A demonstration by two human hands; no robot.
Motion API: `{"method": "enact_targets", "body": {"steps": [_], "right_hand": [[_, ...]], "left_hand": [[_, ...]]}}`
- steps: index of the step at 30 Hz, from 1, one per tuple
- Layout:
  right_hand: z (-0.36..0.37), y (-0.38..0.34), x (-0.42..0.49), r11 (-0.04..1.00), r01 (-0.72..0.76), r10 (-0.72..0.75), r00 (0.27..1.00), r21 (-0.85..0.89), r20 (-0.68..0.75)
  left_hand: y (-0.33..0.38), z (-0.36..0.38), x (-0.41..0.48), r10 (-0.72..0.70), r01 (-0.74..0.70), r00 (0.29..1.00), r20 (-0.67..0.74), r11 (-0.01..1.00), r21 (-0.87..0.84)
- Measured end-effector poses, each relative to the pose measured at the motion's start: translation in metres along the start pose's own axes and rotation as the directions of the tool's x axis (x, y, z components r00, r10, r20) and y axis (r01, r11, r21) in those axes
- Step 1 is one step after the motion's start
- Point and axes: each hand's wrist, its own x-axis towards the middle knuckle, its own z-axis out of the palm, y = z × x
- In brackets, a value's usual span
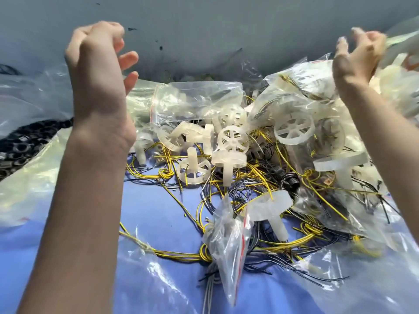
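Clear bag (267, 103) of white wheels (294, 130) and wires (292, 83) is gripped far right by the right hand (358, 60); nothing is held in the loosely curled left hand (99, 71).

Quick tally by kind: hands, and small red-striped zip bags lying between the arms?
Hands: 2 (left hand, right hand)
Small red-striped zip bags: 2 (far bag, near bag)
Total: 4
Wires and white wheels are too tangled to count.
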Motion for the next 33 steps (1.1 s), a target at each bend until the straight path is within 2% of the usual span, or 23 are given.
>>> {"method": "enact_targets", "body": {"steps": [1,2,4,6,9,14,15,17,19,20,22,23,25,27,30,31,33], "right_hand": [[0.004,0.002,-0.002,0.994,0.11,-0.107,0.985,-0.015,0.135],[0.008,0.0,-0.011,0.986,0.163,-0.152,0.951,-0.02,0.268],[0.018,0.008,-0.019,0.953,0.262,-0.179,0.891,-0.151,0.417],[0.025,0.015,-0.025,0.896,0.336,-0.205,0.892,-0.289,0.402],[0.025,0.013,-0.03,0.853,0.388,-0.252,0.892,-0.348,0.376],[0.019,0.006,-0.039,0.648,0.574,-0.421,0.818,-0.501,0.392],[0.02,0.002,-0.04,0.639,0.584,-0.45,0.812,-0.501,0.372],[0.024,-0.012,-0.043,0.714,0.552,-0.48,0.834,-0.43,0.273],[0.032,-0.033,-0.051,0.806,0.535,-0.525,0.844,-0.253,0.112],[0.038,-0.047,-0.057,0.811,0.564,-0.562,0.825,-0.158,0.059],[0.055,-0.071,-0.065,0.759,0.651,-0.648,0.755,0.007,0.104],[0.065,-0.081,-0.067,0.738,0.672,-0.666,0.714,0.057,0.214],[0.092,-0.09,-0.071,0.746,0.664,-0.592,0.628,0.049,0.505],[0.121,-0.089,-0.074,0.799,0.599,-0.414,0.601,-0.043,0.683],[0.149,-0.081,-0.077,0.819,0.532,-0.193,0.61,-0.216,0.768],[0.154,-0.077,-0.077,0.81,0.528,-0.164,0.621,-0.255,0.766],[0.156,-0.076,-0.08,0.784,0.569,-0.222,0.631,-0.248,0.744]], "left_hand": [[0.001,0.0,-0.001,-0.002,0.002,1.0,0.004,1.0,0.001],[0.001,0.0,-0.001,-0.004,0.004,1.0,0.005,1.0,0.0],[0.003,0.0,-0.002,-0.005,0.005,1.0,0.008,1.0,0.002],[0.005,-0.001,-0.003,0.005,-0.005,1.0,0.012,1.0,0.001],[0.01,-0.002,-0.004,0.014,-0.014,1.0,0.011,1.0,-0.001],[0.017,-0.005,-0.007,0.037,-0.036,0.999,0.02,0.999,-0.014],[0.019,-0.005,-0.007,0.043,-0.043,0.999,0.023,0.999,-0.013],[0.02,-0.004,-0.009,0.053,-0.052,0.998,0.028,0.999,-0.009],[0.02,-0.003,-0.011,0.066,-0.066,0.997,0.039,0.998,0.001],[0.019,-0.002,-0.012,0.073,-0.073,0.996,0.048,0.997,0.011],[0.017,0.0,-0.014,0.074,-0.076,0.995,0.065,0.997,0.03],[0.016,0.001,-0.014,0.073,-0.077,0.995,0.073,0.996,0.041],[0.014,0.002,-0.015,0.078,-0.083,0.992,0.096,0.995,0.058],[0.014,0.001,-0.015,0.084,-0.091,0.99,0.115,0.994,0.063],[0.011,-0.003,-0.012,0.089,-0.095,0.99,0.107,0.994,0.059],[0.01,-0.003,-0.012,0.088,-0.094,0.991,0.106,0.994,0.055],[0.007,-0.002,-0.009,0.08,-0.087,0.992,0.097,0.994,0.07]]}}
